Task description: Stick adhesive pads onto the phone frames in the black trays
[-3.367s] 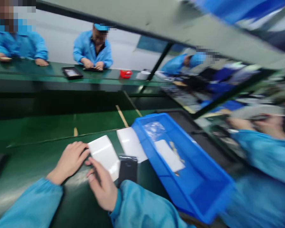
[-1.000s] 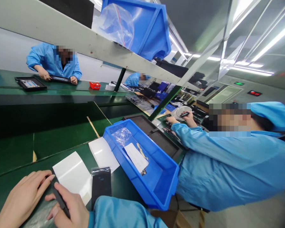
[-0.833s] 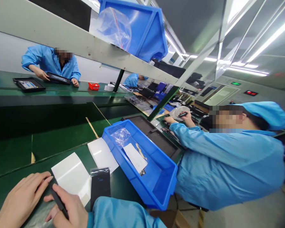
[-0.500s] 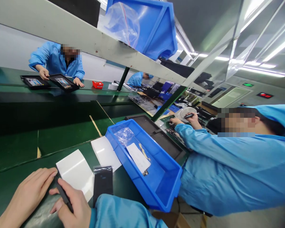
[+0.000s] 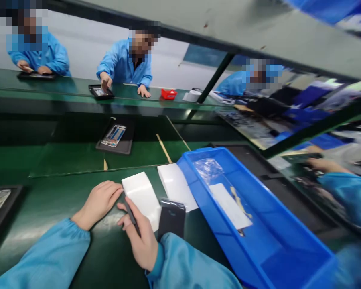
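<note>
My left hand [image 5: 96, 204] lies on the green bench, fingers together and gently curled, their tips at the left edge of a white sheet [image 5: 142, 198]. My right hand [image 5: 138, 237] is closed round a thin dark tool [image 5: 130, 214] whose tip points at the same sheet edge. Just right of the hand lies a black packet [image 5: 171, 218] in shiny film. A second white sheet [image 5: 177, 186] sits behind it, against a blue bin [image 5: 289, 241].
The blue bin holds a clear bag [image 5: 209, 169] and a white slip [image 5: 230, 204]. A black tray with a part [image 5: 116, 136] rides the green belt ahead; another tray [image 5: 0, 204] is at far left. Co-workers in blue coats work across the line and at my right.
The view swung down and left from the neighbour at my right back onto the bench. A black tray has appeared on the belt. My hands stay at the white sheet, the tool still gripped.
</note>
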`<state>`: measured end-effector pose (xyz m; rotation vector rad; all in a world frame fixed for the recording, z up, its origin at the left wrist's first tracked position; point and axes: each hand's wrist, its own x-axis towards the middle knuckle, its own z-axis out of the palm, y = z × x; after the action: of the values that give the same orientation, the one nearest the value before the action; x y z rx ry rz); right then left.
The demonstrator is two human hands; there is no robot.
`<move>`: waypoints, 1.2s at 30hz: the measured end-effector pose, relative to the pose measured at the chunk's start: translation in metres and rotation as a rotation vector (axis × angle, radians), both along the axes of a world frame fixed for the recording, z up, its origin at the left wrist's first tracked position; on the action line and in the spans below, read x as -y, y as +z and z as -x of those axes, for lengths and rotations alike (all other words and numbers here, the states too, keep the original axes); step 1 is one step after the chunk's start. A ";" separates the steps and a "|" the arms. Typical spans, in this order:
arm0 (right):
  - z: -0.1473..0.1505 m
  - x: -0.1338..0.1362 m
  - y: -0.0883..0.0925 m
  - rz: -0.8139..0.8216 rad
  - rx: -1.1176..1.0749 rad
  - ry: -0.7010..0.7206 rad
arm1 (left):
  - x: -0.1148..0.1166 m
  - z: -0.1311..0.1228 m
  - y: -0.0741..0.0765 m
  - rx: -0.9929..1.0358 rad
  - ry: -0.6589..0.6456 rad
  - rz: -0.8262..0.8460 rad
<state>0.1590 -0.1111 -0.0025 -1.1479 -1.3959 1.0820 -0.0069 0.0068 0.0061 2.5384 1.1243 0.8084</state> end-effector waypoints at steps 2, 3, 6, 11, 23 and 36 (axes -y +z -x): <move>-0.001 -0.002 0.002 0.014 0.002 0.018 | 0.001 0.000 0.002 -0.011 0.008 0.013; -0.002 -0.002 0.003 0.024 0.004 0.023 | 0.002 0.000 0.002 -0.012 0.014 0.024; -0.002 -0.004 0.006 0.044 0.011 0.027 | 0.003 0.002 0.001 0.021 0.075 0.066; 0.001 -0.007 0.007 0.016 0.031 0.035 | -0.029 -0.008 0.008 0.033 0.315 0.027; 0.010 -0.012 0.008 -0.076 -0.013 -0.009 | -0.111 -0.025 0.035 -0.167 0.435 0.223; 0.002 -0.014 0.006 -0.112 -0.037 -0.030 | -0.051 0.018 0.022 0.786 0.803 0.397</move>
<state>0.1569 -0.0969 0.0033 -1.0601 -1.3887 0.9866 -0.0252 0.0582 0.0278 1.1898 1.7336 1.3967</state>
